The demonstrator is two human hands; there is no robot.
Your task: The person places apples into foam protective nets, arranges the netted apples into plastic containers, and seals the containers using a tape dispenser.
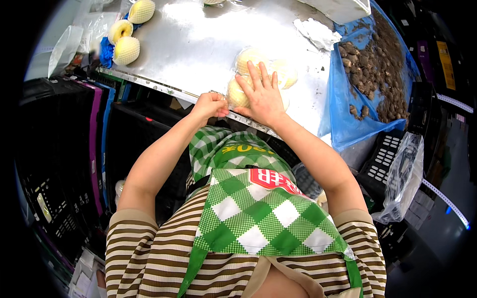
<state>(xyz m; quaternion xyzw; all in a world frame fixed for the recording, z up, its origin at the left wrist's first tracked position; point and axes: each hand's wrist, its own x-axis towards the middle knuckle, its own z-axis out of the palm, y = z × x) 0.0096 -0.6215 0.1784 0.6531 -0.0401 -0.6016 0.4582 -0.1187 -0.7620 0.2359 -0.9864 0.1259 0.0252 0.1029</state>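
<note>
A clear plastic bag (244,80) of yellow fruit in foam nets lies at the near edge of the metal table (193,44). Its gathered end is pinched between the thumb and fingers of my left hand (209,108), just beyond the table edge. My right hand (265,100) rests flat on top of the bag, fingers spread over the fruit (237,91). Glare and the right hand hide part of the bag, so I cannot tell whether it is sealed.
Foam-netted yellow fruits (126,50) sit at the table's left end, beside clear plastic bags (67,46). Crumpled white paper or plastic (318,33) lies right, near a white box (341,9). Soil-covered tubers (363,61) lie on blue sheeting (337,123). Black crates (56,123) stand left.
</note>
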